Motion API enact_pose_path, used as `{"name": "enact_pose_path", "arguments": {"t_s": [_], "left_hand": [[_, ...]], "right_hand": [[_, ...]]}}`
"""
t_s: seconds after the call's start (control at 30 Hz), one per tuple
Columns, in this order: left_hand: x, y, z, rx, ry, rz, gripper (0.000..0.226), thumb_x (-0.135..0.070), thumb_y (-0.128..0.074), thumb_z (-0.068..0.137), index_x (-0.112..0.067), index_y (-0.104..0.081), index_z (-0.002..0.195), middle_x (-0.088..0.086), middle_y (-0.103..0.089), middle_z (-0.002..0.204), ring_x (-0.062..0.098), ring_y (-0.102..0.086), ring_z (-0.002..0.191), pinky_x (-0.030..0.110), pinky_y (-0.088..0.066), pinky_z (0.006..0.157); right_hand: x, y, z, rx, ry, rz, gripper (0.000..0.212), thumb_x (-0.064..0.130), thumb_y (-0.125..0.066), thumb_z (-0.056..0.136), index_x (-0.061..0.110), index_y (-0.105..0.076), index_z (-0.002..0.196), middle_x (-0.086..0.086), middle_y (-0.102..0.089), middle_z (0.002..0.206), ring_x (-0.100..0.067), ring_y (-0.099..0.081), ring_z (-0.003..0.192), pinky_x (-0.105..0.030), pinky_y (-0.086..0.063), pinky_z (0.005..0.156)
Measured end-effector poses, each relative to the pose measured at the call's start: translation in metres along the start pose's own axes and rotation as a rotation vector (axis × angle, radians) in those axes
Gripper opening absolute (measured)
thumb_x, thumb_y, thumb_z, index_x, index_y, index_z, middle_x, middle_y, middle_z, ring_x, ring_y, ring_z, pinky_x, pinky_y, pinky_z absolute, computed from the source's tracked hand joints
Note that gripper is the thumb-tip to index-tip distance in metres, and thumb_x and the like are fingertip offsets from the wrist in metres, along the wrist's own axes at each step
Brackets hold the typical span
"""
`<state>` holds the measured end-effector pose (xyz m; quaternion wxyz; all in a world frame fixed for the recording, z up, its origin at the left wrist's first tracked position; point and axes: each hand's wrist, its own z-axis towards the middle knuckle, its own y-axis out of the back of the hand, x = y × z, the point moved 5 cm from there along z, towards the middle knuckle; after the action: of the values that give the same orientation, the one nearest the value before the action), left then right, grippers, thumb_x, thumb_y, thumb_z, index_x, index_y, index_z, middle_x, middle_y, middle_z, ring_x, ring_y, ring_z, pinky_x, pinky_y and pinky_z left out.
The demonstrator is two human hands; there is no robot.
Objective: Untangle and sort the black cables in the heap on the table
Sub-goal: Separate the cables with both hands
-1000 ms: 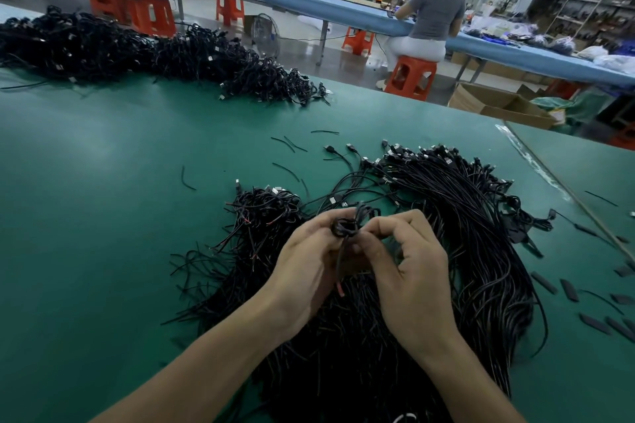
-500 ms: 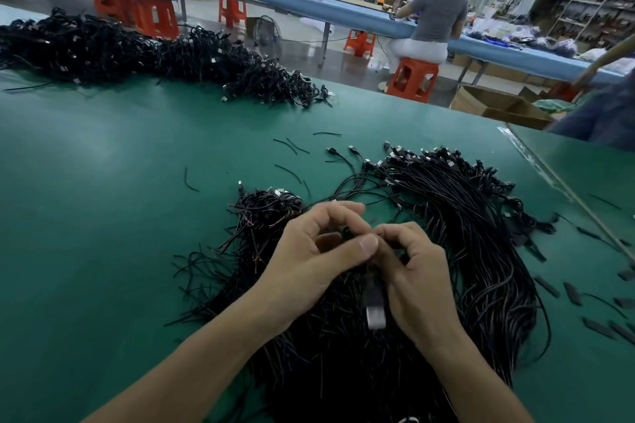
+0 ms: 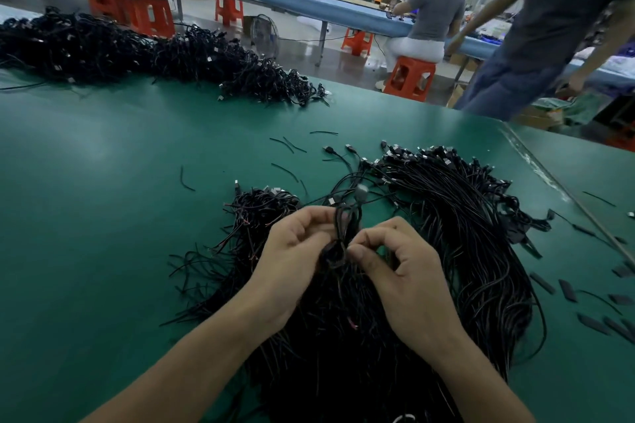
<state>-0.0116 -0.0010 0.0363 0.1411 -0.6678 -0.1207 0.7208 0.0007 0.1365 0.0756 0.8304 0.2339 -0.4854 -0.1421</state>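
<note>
Gripping one looped cable point(image 3: 344, 228) over heap point(image 3: 474, 251), left hand point(image 3: 292, 268) and right hand point(image 3: 410, 288) have open table point(image 3: 103, 216) leftward.

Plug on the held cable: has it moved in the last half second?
Yes. The grey plug of the held cable hung below the right hand, over the near heap; now it is up beyond that hand, toward the far table edge, blurred.

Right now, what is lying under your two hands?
A big heap of black cables spread on the green table. The left hand and right hand pinch one bunched black cable above it. The table beneath is covered.
</note>
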Motion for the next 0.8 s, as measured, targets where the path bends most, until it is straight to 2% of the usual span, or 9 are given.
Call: {"name": "enact_pose_path", "arguments": {"t_s": [0.07,0.13,0.2,0.3,0.33,0.43,0.57,0.67,0.8], "left_hand": [[-0.001,0.001,0.001,0.01,0.054,-0.184,0.024,-0.003,-0.047,0.096,-0.011,-0.069,0.101,0.016,-0.075,0.103,0.024,-0.071,0.096,0.029,-0.056,0.078],[-0.005,0.001,0.001,0.021,0.045,-0.214,0.019,-0.017,-0.051,0.091,-0.017,-0.069,0.098,0.017,-0.074,0.102,0.025,-0.071,0.095,0.029,-0.056,0.078],[-0.008,-0.001,0.0,0.045,0.007,-0.189,0.017,-0.029,-0.055,0.089,-0.024,-0.071,0.086,0.011,-0.075,0.093,0.023,-0.071,0.088,0.026,-0.055,0.076],[-0.011,-0.004,-0.004,0.108,-0.092,-0.068,0.007,-0.024,-0.069,0.084,-0.027,-0.07,0.078,-0.001,-0.071,0.078,0.014,-0.068,0.078,0.024,-0.053,0.076],[-0.011,-0.004,-0.005,0.116,-0.118,-0.001,0.007,-0.025,-0.076,0.078,-0.027,-0.069,0.08,-0.001,-0.07,0.077,0.011,-0.066,0.075,0.02,-0.053,0.072],[-0.004,0.0,-0.006,0.044,-0.167,0.31,0.035,-0.03,-0.089,0.065,-0.029,-0.064,0.089,-0.012,-0.061,0.076,0.002,-0.051,0.067,0.014,-0.043,0.06],[0.006,0.003,-0.004,-0.073,-0.137,0.419,0.041,-0.034,-0.088,0.071,-0.023,-0.053,0.089,-0.014,-0.049,0.062,0.005,-0.039,0.054,0.018,-0.036,0.053],[0.008,0.003,-0.003,-0.058,-0.087,0.392,0.034,-0.034,-0.086,0.073,-0.023,-0.055,0.081,-0.005,-0.061,0.058,0.01,-0.053,0.047,0.02,-0.043,0.049],[0.005,0.0,-0.004,-0.005,-0.05,0.194,0.026,-0.025,-0.081,0.073,-0.011,-0.063,0.086,0.001,-0.069,0.066,0.014,-0.066,0.059,0.022,-0.053,0.057]], "right_hand": [[-0.003,0.001,0.001,0.008,-0.023,-0.041,0.032,0.014,-0.072,0.088,0.042,-0.06,0.078,0.015,-0.056,0.083,0.004,-0.054,0.082,-0.004,-0.038,0.072],[-0.007,0.0,0.002,0.02,-0.057,-0.047,0.031,0.013,-0.072,0.088,0.041,-0.061,0.078,0.016,-0.056,0.083,0.004,-0.055,0.082,-0.005,-0.038,0.072],[-0.009,-0.002,0.002,0.023,-0.08,-0.032,0.027,0.017,-0.071,0.088,0.04,-0.062,0.08,0.015,-0.057,0.083,0.002,-0.056,0.083,-0.006,-0.039,0.071],[-0.01,-0.004,0.004,0.009,-0.101,0.015,0.007,0.035,-0.066,0.088,0.038,-0.064,0.081,0.013,-0.059,0.083,-0.002,-0.058,0.081,-0.009,-0.041,0.068],[-0.012,-0.002,0.004,-0.004,-0.112,0.025,0.008,0.034,-0.065,0.088,0.037,-0.064,0.081,0.012,-0.06,0.083,-0.002,-0.059,0.081,-0.009,-0.043,0.068],[-0.017,0.003,0.005,-0.054,-0.135,0.058,0.022,0.018,-0.067,0.091,0.036,-0.065,0.078,0.015,-0.062,0.086,-0.006,-0.061,0.084,-0.012,-0.045,0.073],[-0.013,0.004,0.003,-0.073,-0.085,0.064,0.022,0.02,-0.066,0.092,0.034,-0.067,0.076,0.013,-0.061,0.088,-0.009,-0.063,0.086,-0.014,-0.047,0.075],[-0.01,0.004,0.002,-0.085,-0.066,0.068,0.024,0.018,-0.066,0.092,0.035,-0.065,0.075,0.014,-0.06,0.089,-0.007,-0.062,0.087,-0.01,-0.045,0.073],[-0.002,0.002,0.001,-0.063,-0.042,0.122,0.014,0.028,-0.062,0.089,0.034,-0.065,0.076,0.016,-0.059,0.088,-0.001,-0.061,0.082,-0.006,-0.044,0.069]]}}
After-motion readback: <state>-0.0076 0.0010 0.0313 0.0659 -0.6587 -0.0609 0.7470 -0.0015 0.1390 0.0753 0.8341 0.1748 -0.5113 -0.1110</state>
